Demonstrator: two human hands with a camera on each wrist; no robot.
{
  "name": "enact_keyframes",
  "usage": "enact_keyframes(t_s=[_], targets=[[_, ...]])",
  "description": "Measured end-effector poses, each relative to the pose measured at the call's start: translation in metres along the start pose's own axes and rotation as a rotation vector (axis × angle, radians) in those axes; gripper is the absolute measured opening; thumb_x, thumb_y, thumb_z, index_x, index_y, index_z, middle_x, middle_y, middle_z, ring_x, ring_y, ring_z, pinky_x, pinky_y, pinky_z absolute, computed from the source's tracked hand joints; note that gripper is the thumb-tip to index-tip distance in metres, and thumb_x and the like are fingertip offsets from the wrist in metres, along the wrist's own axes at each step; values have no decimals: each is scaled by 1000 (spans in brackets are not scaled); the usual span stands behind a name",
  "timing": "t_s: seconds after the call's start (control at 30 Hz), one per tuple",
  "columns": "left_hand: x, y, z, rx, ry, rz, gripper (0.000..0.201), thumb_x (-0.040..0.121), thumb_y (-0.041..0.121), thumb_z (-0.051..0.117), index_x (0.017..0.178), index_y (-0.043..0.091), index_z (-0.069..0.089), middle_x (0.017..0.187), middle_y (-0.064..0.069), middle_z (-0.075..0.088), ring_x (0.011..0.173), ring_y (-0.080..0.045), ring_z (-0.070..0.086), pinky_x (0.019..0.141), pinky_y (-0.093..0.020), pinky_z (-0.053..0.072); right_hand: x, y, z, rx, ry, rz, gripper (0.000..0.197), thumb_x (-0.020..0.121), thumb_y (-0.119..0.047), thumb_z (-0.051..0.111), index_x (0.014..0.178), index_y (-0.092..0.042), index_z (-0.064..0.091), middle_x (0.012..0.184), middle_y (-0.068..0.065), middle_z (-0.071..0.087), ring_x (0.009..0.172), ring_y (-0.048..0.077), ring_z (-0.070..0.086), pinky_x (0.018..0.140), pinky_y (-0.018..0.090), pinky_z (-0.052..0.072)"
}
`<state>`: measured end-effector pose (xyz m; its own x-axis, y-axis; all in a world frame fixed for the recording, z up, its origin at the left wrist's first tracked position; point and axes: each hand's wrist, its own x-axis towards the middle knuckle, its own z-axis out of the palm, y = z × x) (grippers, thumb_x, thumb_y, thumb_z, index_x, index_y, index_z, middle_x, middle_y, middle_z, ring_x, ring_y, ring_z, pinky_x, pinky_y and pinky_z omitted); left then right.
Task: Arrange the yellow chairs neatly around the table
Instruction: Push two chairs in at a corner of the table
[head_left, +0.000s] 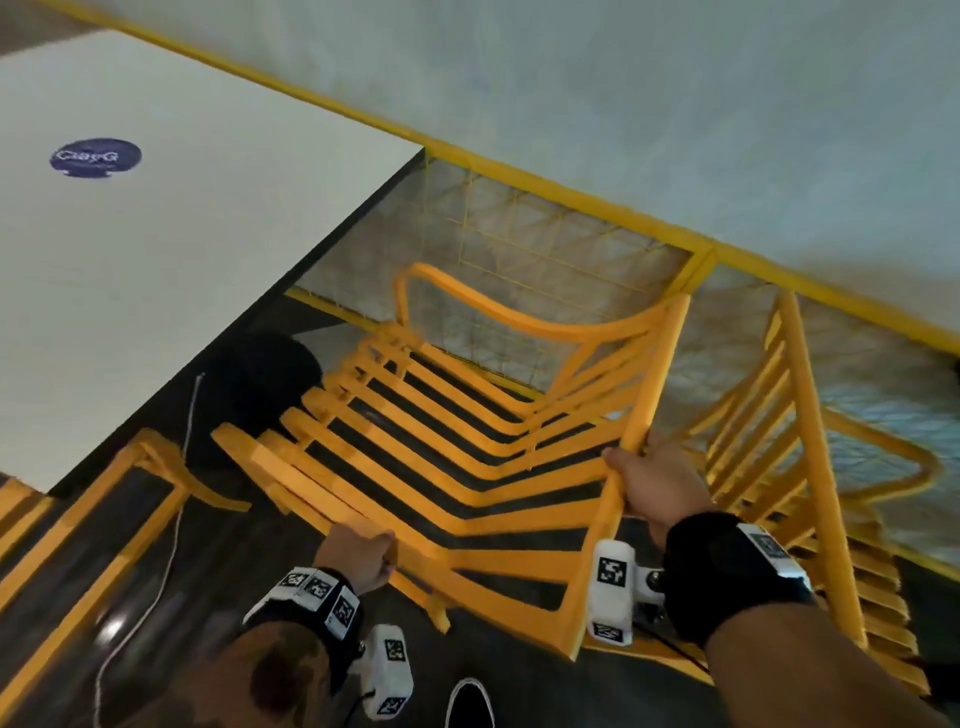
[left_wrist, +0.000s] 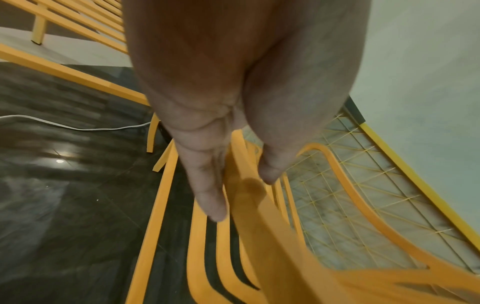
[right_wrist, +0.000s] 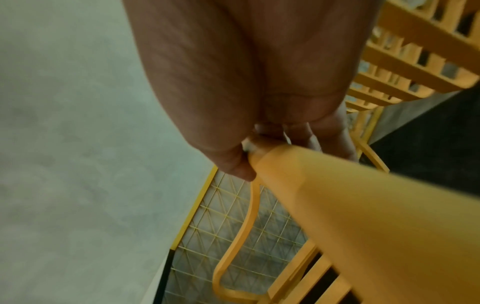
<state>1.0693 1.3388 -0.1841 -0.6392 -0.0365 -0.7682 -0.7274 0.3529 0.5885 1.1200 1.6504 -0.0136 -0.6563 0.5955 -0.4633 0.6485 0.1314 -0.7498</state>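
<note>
A yellow slatted chair (head_left: 657, 364) stands tilted in front of me, beside the corner of the white table (head_left: 156, 260). My left hand (head_left: 387, 545) holds the chair's left side rail; in the left wrist view the rail (left_wrist: 259, 226) runs between thumb and fingers of that hand (left_wrist: 241, 193). My right hand (head_left: 631, 452) grips the right side rail, and the right wrist view shows this hand (right_wrist: 249, 162) with fingers curled round the rail (right_wrist: 337, 205). A second yellow chair (head_left: 800, 467) stands close on the right. Part of a third chair (head_left: 104, 519) shows at lower left, next to the table.
A yellow-framed mesh partition (head_left: 545, 244) runs behind the chairs, with a pale wall (head_left: 675, 104) beyond. The table's black base (head_left: 254, 384) stands just left of the held chair. A white cable (head_left: 176, 519) trails over the dark glossy floor. My shoe (head_left: 470, 701) is at the bottom.
</note>
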Motion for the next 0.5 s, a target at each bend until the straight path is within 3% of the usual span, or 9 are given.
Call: enact_keyframes(t_s=[0.07, 0.13, 0.2, 0.3, 0.4, 0.5], targets=[[-1, 9, 14, -66, 37, -47, 25, 92, 13, 73, 86, -7, 60, 85, -30, 72, 77, -40, 75, 63, -47, 67, 18, -3, -4, -62, -21, -31, 12, 94, -29, 65, 101, -21, 60, 102, 17, 73, 90, 37, 74, 77, 62, 63], [3, 17, 23, -144, 81, -66, 19, 96, 7, 69, 96, -1, 52, 83, -26, 67, 70, -33, 72, 49, -35, 63, 34, -6, -8, -92, -46, -55, 18, 92, -36, 65, 104, -23, 62, 101, 13, 75, 89, 35, 75, 77, 60, 63], [7, 23, 26, -157, 82, -46, 28, 96, 9, 70, 110, 3, 46, 97, -28, 68, 81, -36, 75, 59, -39, 66, 49, -10, -10, -110, -65, -67, 27, 85, -46, 64, 105, -27, 64, 101, 10, 76, 90, 33, 75, 79, 60, 63], [19, 27, 27, -147, 70, -13, 32, 92, 15, 76, 106, 4, 49, 103, -25, 72, 92, -40, 77, 79, -53, 66, 67, -18, -11, -121, -93, -95, 34, 83, -51, 63, 109, -29, 63, 103, 7, 76, 93, 31, 74, 83, 59, 61], [30, 30, 29, -180, 76, 29, 45, 88, 18, 80, 117, 8, 47, 104, -19, 73, 88, -33, 78, 77, -50, 67, 80, -30, -9, -117, -106, -106, 28, 94, -42, 61, 118, -27, 60, 107, 6, 75, 98, 30, 73, 88, 58, 59], [40, 33, 30, -236, 65, 45, 50, 88, 13, 80, 125, 10, 46, 114, -19, 70, 94, -33, 76, 78, -48, 67, 91, -37, -7, -132, -100, -123, 22, 96, -42, 61, 113, -28, 61, 106, 7, 74, 98, 30, 72, 89, 58, 59]])
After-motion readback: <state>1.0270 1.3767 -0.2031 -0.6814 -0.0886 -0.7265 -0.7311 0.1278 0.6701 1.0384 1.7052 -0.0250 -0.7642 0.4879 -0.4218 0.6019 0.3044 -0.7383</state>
